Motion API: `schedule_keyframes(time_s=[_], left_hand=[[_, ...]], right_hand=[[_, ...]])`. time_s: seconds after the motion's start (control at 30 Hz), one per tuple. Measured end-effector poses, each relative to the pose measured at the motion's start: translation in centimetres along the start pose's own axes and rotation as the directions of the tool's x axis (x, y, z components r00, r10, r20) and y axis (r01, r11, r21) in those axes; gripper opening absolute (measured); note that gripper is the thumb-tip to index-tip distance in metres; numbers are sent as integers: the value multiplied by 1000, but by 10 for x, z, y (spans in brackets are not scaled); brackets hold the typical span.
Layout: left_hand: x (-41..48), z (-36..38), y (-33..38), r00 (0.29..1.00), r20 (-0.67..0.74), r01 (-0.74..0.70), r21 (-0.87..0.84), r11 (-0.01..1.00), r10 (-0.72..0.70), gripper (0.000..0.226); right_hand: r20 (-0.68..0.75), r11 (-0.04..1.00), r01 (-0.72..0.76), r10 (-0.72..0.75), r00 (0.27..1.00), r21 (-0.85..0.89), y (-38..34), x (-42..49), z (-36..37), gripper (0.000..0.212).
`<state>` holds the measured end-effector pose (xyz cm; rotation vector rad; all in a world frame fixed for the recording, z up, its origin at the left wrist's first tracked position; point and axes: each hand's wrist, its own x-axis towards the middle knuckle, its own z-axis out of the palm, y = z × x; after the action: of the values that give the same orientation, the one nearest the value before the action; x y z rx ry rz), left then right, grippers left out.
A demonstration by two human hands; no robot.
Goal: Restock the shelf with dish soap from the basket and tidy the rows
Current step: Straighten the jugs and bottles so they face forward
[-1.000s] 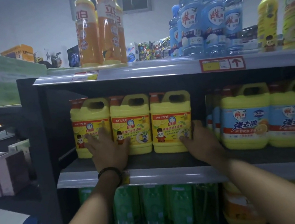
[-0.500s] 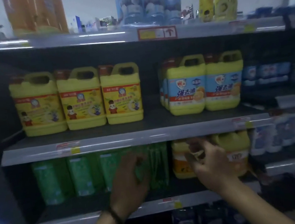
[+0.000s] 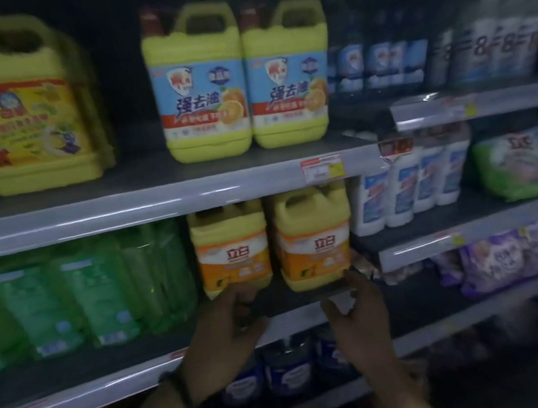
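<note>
A dim shop aisle is filling the view, with grey-edged shelves running across it in tiers. On the upper shelf (image 3: pixel 156 199) two yellow jugs with blue labels (image 3: pixel 201 85) are standing side by side, touching, and more yellow jugs with yellow labels (image 3: pixel 19 111) are sitting to their left with a gap between the groups. On the shelf below (image 3: pixel 293 316), green refill pouches (image 3: pixel 76 296) are crowding the left part, and two dish soap jugs with orange labels are standing to their right — the left jug (image 3: pixel 232 250) set further back, the right jug (image 3: pixel 314 242) nearer the front edge. White bottles (image 3: pixel 406 184) are lining a neighbouring shelf on the right, with purple bags (image 3: pixel 509 253) beneath them.

The left hand (image 3: pixel 224 338), a dark band at its wrist, is reaching up with fingers curled and part open, the fingertips just at the base of the left jug; whether they are touching it cannot be told. The right hand (image 3: pixel 359 315) is also part open — thumb and fingers spread beside the lower right corner of the right jug, gripping nothing that can be made out. Dark blue bottles (image 3: pixel 283 364) are showing behind the hands, one shelf lower.
</note>
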<state>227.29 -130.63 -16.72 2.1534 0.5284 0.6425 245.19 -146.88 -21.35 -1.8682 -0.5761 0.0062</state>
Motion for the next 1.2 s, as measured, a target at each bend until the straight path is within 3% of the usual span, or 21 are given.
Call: schedule_keyframes(time_s=[0.23, 0.4, 0.53, 0.63, 0.83, 1.2], left_hand=[[71, 65, 18, 999, -51, 9, -134, 991, -16, 57], [105, 83, 11, 999, -39, 6, -211, 977, -14, 71], [123, 96, 10, 997, -55, 34, -264, 964, -50, 63], [126, 105, 15, 996, -77, 29, -282, 959, -53, 52], [121, 103, 15, 990, -119, 32, -324, 945, -75, 61], [68, 78, 45, 988, -57, 89, -570, 817, -147, 47]], right_hand=[[-48, 994, 112, -111, 993, 15, 29, 41, 14, 93], [33, 982, 169, -172, 985, 81, 43, 45, 17, 96], [81, 975, 181, -193, 978, 131, 43, 50, 13, 93], [104, 975, 157, -175, 979, 159, 42, 51, 13, 105], [145, 980, 185, -194, 970, 69, 41, 47, 16, 128], [84, 943, 332, -333, 939, 31, 4, 9, 5, 137]])
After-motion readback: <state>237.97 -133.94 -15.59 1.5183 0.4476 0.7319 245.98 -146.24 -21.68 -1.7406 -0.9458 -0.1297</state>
